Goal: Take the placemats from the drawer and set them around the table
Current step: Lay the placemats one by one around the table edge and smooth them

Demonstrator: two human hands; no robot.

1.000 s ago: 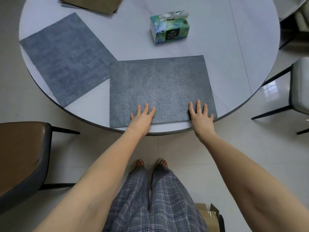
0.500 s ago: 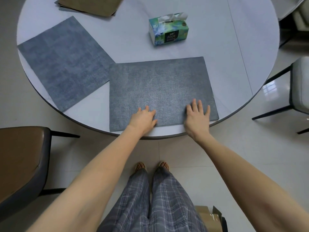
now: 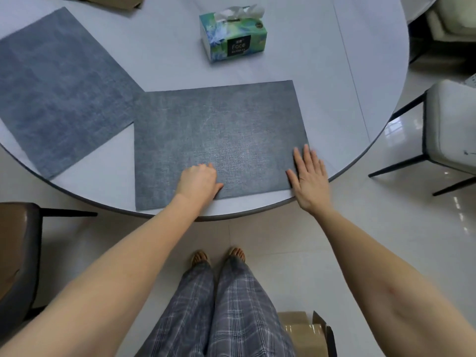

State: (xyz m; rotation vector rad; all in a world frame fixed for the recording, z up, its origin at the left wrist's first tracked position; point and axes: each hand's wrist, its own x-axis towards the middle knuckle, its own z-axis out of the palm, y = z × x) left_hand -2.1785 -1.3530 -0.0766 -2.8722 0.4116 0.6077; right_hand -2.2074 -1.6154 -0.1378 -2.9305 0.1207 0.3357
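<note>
A grey placemat (image 3: 219,140) lies flat on the round white table (image 3: 322,60), its near edge along the table's front rim. My left hand (image 3: 199,180) rests on the mat's near edge with the fingers curled under and nothing in them. My right hand (image 3: 310,179) lies flat with straight fingers on the mat's near right corner, partly over the bare table. A second grey placemat (image 3: 59,91) lies angled at the left, its corner touching the first mat. Brown placemats (image 3: 110,1) show at the top edge.
A green tissue box (image 3: 234,39) stands behind the near mat. A brown-seated chair (image 3: 18,253) is at the left and a pale chair (image 3: 453,130) at the right. A cardboard box (image 3: 304,331) sits on the floor by my right leg.
My left hand's fingers have curled from flat into a loose fist. My right hand has slid right to the mat's corner. The mat itself has barely moved.
</note>
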